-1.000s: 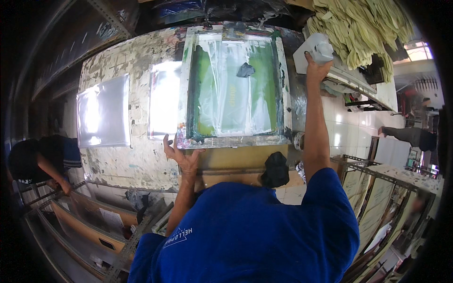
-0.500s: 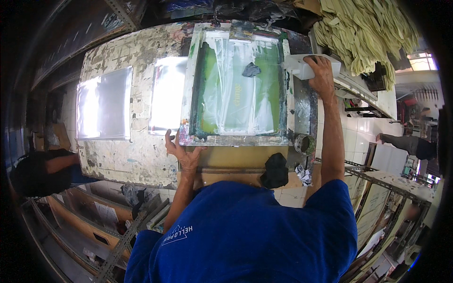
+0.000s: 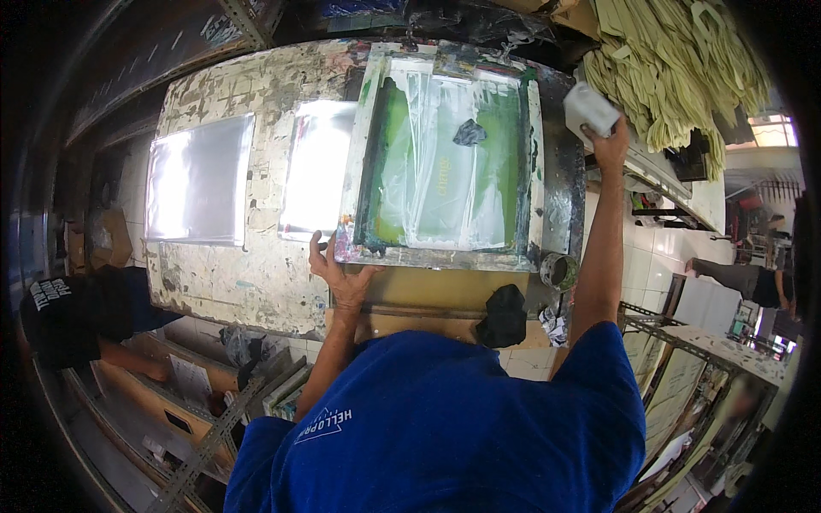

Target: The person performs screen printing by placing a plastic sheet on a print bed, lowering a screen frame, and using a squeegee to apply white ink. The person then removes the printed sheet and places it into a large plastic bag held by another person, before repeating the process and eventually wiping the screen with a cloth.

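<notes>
Left hand [image 3: 340, 275] spread flat, fingers open on near-left corner of green-inked printing screen [image 3: 440, 175] lying on worn surface [image 3: 239, 256], right hand [image 3: 609, 144] raised at far right, fingers closed around white block [image 3: 588, 109], clear sheet [image 3: 198, 178] well left of screen

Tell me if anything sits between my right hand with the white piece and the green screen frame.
Nothing solid blocks it. The right hand holds the white piece just beyond the screen frame, with only the frame's own dark, ink-stained right border between them. The left hand rests at its near-left corner.
</notes>
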The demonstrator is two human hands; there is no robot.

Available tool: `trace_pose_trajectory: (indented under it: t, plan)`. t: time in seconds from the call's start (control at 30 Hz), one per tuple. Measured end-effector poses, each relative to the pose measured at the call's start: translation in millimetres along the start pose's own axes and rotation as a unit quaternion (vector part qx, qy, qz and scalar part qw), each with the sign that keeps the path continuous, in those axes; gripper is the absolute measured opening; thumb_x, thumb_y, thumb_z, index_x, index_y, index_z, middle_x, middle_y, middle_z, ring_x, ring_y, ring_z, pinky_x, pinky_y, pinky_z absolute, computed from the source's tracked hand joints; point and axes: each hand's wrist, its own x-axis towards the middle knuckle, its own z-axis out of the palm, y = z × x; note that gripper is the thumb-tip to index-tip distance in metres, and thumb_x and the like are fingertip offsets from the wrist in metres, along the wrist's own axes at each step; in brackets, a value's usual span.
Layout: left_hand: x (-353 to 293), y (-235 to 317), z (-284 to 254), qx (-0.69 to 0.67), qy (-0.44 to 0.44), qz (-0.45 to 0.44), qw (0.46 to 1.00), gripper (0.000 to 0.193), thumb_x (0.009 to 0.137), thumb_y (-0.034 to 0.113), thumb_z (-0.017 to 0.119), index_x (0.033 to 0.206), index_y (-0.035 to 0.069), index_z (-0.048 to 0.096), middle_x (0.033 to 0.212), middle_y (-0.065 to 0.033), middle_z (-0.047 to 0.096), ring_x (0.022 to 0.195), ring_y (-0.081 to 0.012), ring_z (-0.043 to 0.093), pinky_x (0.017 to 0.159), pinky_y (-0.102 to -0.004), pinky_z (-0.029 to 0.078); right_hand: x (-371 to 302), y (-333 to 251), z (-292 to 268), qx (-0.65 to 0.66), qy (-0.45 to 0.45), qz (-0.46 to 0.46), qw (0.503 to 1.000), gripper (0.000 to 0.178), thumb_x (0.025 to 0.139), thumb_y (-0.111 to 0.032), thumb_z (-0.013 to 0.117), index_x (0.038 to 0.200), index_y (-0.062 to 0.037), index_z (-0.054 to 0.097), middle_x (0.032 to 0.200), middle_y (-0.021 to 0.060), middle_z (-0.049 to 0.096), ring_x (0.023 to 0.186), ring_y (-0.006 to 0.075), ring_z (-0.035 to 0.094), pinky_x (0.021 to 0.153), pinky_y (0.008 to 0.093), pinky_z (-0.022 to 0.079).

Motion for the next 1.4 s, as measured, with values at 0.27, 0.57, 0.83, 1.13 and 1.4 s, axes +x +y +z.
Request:
trace_pose_trajectory:
  t: [0.27, 0.57, 0.83, 1.13, 1.4]
  plan:
    - [3.0, 9.8, -2.9, -0.018, -0.016, -0.014, 1.0, 0.113, 0.056, 0.069, 0.083, 0.141, 0.004, 0.047, 0.149, -0.0231, 0.027, 0.137, -0.0396, 0.025, 0.111, -0.0566, 0.021, 2.7, 36.3, 2.2, 0.028, 0.06, 0.117, 0.991, 0.064, 0.068, -0.017, 0.088, 0.12, 0.0064, 0.057, 0.116, 0.0195, 0.066, 0.106, 0.0295, 0.064, 0.093, 0.0406, 0.05]
    - [-0.4, 9.0, -4.3, 0.009, -0.015, -0.009, 1.0, 0.111, 0.056, 0.064, 0.087, 0.14, 0.004, 0.047, 0.149, -0.0227, 0.028, 0.136, -0.0411, 0.025, 0.11, -0.0556, 0.022, -90.5, -126.6, 113.2, -0.306, -0.277, -0.071, 0.908, 0.059, 0.096, -0.049, 0.051, 0.138, -0.0079, 0.054, 0.135, 0.02, 0.057, 0.131, 0.0416, 0.046, 0.112, 0.0551, 0.029]
    - [-0.9, 5.1, -0.9, -0.011, -0.002, -0.011, 1.0, 0.11, 0.057, 0.067, 0.084, 0.14, 0.006, 0.046, 0.149, -0.0238, 0.029, 0.135, -0.0408, 0.027, 0.109, -0.0564, 0.022, -171.3, -193.7, 204.0, -0.346, -0.331, -0.147, 0.865, 0.066, 0.1, -0.052, 0.039, 0.146, -0.0045, 0.044, 0.157, 0.0098, 0.035, 0.15, 0.0398, 0.013, 0.12, 0.0599, 0.007]
    - [2.9, 12.6, -5.0, -0.009, -0.011, -0.001, 1.0, 0.109, 0.059, 0.066, 0.083, 0.141, 0.005, 0.046, 0.149, -0.0244, 0.029, 0.135, -0.0411, 0.028, 0.108, -0.0564, 0.021, -133.7, -129.9, 160.4, -0.503, -0.248, -0.048, 0.827, 0.062, 0.101, -0.047, 0.039, 0.145, -0.0047, 0.045, 0.151, 0.0102, 0.045, 0.147, 0.0403, 0.024, 0.118, 0.0625, 0.011]
    - [1.1, 4.1, -3.8, 0.017, 0.012, 0.025, 0.999, 0.11, 0.056, 0.067, 0.083, 0.14, 0.005, 0.047, 0.149, -0.0243, 0.03, 0.134, -0.0414, 0.029, 0.107, -0.0559, 0.022, -190.9, -182.9, 178.9, -0.395, -0.315, -0.156, 0.849, 0.059, 0.102, -0.047, 0.037, 0.145, -0.0081, 0.048, 0.156, 0.007, 0.039, 0.149, 0.038, 0.018, 0.118, 0.0624, 0.007]
